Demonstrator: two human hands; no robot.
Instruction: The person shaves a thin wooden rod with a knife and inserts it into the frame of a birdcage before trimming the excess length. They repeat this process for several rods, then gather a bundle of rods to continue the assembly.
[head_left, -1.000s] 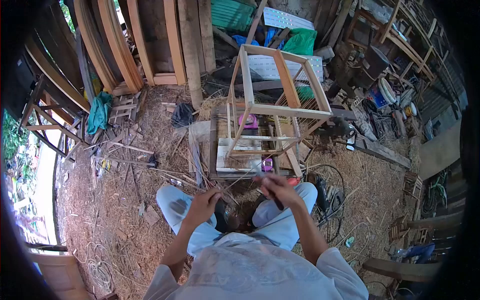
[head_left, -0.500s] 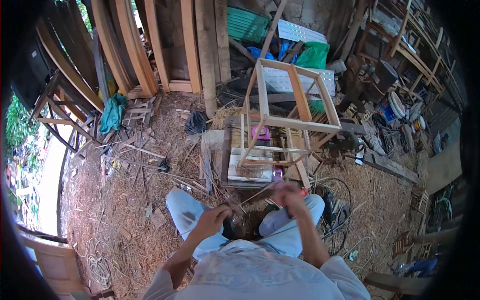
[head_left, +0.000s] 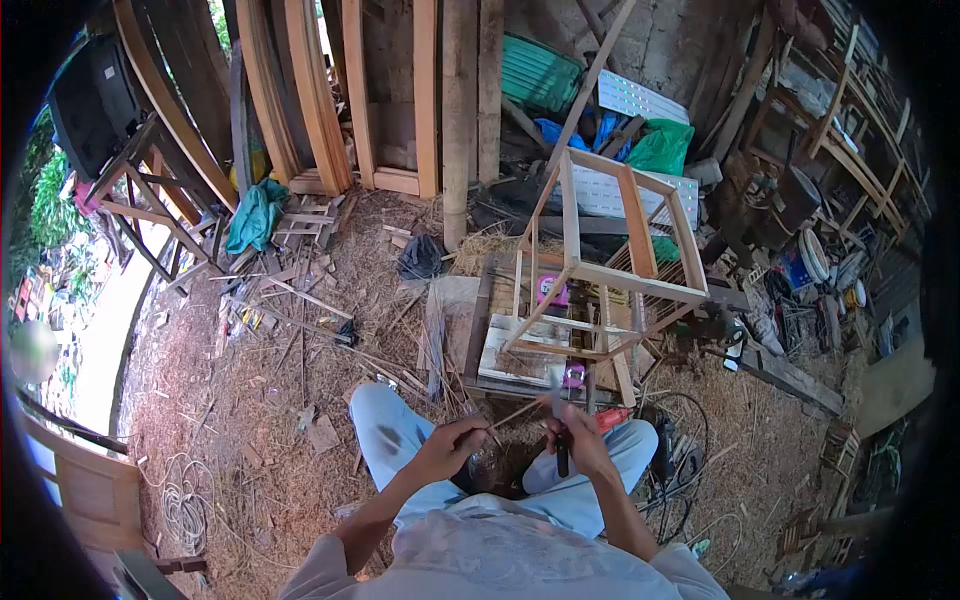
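My left hand (head_left: 447, 451) is closed around one end of a thin wooden stick (head_left: 516, 414) that slants up to the right. In my right hand (head_left: 588, 447) is a knife (head_left: 562, 456), its dark handle in the fist and its blade pointing away from me. The stick's far end overlaps the blade in this view. Both hands are over my crossed legs. Just beyond them, a slatted wooden frame (head_left: 640, 283) stands tilted on a low board platform (head_left: 497, 356). A red tool (head_left: 612, 418) lies by my right knee.
Two pink objects, one like a tape measure (head_left: 550, 291), sit by the frame. A black cable (head_left: 703, 420) loops at right. Wood shavings and offcuts litter the ground. Door-frame timbers (head_left: 427, 100) lean at the back; a teal cloth (head_left: 257, 215) hangs at left.
The view has swung so the scene sits further right and lower. My right hand, blurred before, is now steadier, lower and turned, with the knife clearly visible. My left hand still grips the stick.
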